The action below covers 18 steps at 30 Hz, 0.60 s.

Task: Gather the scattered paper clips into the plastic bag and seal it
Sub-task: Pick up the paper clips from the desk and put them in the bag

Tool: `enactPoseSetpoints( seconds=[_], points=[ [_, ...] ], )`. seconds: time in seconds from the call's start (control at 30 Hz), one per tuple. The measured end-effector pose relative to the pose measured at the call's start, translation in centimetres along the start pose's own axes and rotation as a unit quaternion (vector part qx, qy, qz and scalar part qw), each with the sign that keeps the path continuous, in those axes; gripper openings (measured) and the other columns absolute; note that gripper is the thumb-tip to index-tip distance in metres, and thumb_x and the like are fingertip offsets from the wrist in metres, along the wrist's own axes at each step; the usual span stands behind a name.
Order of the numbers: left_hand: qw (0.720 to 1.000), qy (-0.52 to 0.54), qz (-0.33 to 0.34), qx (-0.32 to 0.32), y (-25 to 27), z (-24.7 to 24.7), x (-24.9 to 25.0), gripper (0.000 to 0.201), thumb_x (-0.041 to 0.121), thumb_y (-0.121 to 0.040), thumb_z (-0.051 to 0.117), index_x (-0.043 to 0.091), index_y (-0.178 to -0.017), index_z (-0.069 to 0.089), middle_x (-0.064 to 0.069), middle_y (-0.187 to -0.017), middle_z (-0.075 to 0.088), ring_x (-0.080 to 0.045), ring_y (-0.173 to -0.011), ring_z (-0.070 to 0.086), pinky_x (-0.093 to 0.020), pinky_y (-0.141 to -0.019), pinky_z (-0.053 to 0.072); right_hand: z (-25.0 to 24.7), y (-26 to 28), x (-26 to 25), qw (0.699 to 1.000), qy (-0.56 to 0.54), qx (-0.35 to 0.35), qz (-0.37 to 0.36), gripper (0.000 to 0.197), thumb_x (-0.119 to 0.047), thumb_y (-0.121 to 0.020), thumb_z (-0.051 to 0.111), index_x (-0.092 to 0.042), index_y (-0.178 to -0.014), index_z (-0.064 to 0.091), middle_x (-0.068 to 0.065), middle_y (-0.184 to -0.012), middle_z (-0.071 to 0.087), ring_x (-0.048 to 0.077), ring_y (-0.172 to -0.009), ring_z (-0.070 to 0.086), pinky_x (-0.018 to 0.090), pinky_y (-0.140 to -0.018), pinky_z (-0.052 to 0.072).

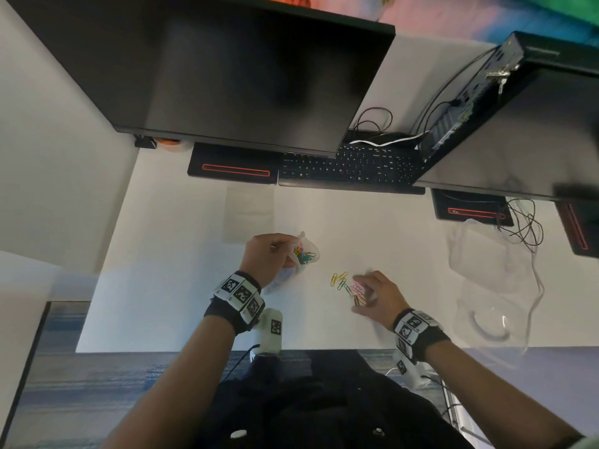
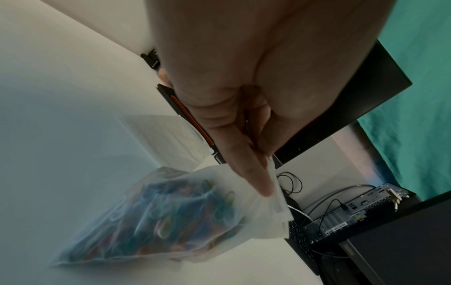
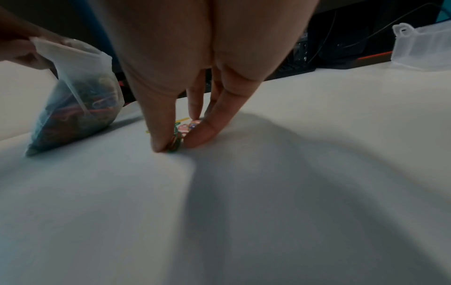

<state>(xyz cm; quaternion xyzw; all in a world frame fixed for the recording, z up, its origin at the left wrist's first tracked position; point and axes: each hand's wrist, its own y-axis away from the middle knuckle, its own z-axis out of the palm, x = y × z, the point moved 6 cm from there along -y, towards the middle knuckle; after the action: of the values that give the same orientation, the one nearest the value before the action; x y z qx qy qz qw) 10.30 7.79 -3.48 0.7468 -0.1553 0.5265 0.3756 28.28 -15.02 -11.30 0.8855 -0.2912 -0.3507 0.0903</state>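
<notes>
A small clear plastic bag (image 1: 304,254) (image 2: 171,217) (image 3: 80,98) holds several coloured paper clips and stands on the white desk (image 1: 194,303). My left hand (image 1: 270,259) (image 2: 246,146) pinches the bag's top edge between thumb and fingers. Several loose paper clips (image 1: 343,283) (image 3: 182,129), yellow, green and pink, lie to the right of the bag. My right hand (image 1: 368,294) (image 3: 174,146) is down on that heap, thumb and fingertips pinching a few clips against the desk.
A black keyboard (image 1: 350,170) and a monitor (image 1: 227,72) stand at the back. A small computer with cables (image 1: 470,102) hangs at the right. Clear plastic packaging (image 1: 486,254) (image 3: 424,50) lies on the desk's right side, beside dark wires (image 1: 525,228).
</notes>
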Motion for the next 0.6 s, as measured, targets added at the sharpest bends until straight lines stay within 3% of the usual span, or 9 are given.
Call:
enactPoseSetpoints(
  seconds=[0.1,0.2,0.27,0.33,0.47,0.6],
  points=[
    [1.0,-0.001,-0.002,0.001,0.1,-0.1,-0.2,0.027,0.013,-0.092,0.064,0.034,-0.079,0.074,-0.009,-0.092,0.076,-0.022,-0.078,0.076,-0.042,-0.079,0.062,0.5,-0.5,-0.9,0.998,-0.022,0.062,-0.025,0.039,-0.017,-0.072,0.081,-0.018,-0.109,0.07,-0.004,-0.1,0.055,0.002,-0.075,0.056,0.003,-0.066,0.046],
    [1.0,-0.004,-0.001,-0.006,0.2,-0.2,-0.2,0.025,0.013,-0.092,0.065,0.031,-0.079,0.074,-0.009,-0.091,0.076,-0.023,-0.078,0.076,-0.042,-0.079,0.062,0.2,-1.2,-2.1,0.995,-0.01,0.094,-0.029,0.017,-0.007,-0.074,0.074,-0.019,-0.087,0.074,-0.003,-0.091,0.062,0.002,-0.07,0.058,0.01,-0.07,0.05],
    [1.0,-0.012,0.0,-0.006,0.1,-0.3,-0.3,0.025,0.013,-0.092,0.065,0.033,-0.079,0.074,-0.006,-0.087,0.076,-0.024,-0.078,0.076,-0.043,-0.08,0.062,-0.1,-1.8,-2.5,0.996,0.004,0.091,-0.003,0.016,-0.006,-0.073,0.071,-0.02,-0.078,0.074,-0.006,-0.083,0.066,0.002,-0.069,0.058,0.015,-0.074,0.051],
    [1.0,-0.016,-0.002,-0.004,0.2,-0.5,-0.3,0.024,0.013,-0.092,0.065,0.032,-0.08,0.074,-0.004,-0.083,0.075,-0.024,-0.076,0.075,-0.042,-0.08,0.062,-0.4,-2.5,-2.7,0.997,0.023,0.067,0.037,0.012,-0.009,-0.072,0.07,-0.02,-0.076,0.075,-0.007,-0.078,0.069,0.006,-0.071,0.06,0.013,-0.074,0.047],
    [1.0,-0.02,-0.006,-0.009,0.4,-0.1,-0.3,0.021,0.012,-0.092,0.062,0.027,-0.083,0.074,-0.005,-0.082,0.074,-0.025,-0.076,0.075,-0.039,-0.08,0.061,-0.7,-3.6,-2.9,0.996,0.025,0.004,0.08,0.01,-0.011,-0.07,0.072,-0.021,-0.069,0.071,-0.007,-0.07,0.066,0.009,-0.067,0.06,0.0,-0.057,0.039],
    [0.999,-0.031,-0.017,-0.009,0.4,1.0,0.4,0.013,0.013,-0.093,0.063,0.012,-0.094,0.076,-0.012,-0.089,0.075,-0.023,-0.072,0.075,-0.032,-0.071,0.063,-1.4,-3.7,-2.3,0.994,0.02,-0.016,0.106,0.008,-0.016,-0.063,0.077,-0.019,-0.06,0.07,-0.01,-0.06,0.064,0.005,-0.057,0.058,0.008,-0.056,0.043]
  ],
)
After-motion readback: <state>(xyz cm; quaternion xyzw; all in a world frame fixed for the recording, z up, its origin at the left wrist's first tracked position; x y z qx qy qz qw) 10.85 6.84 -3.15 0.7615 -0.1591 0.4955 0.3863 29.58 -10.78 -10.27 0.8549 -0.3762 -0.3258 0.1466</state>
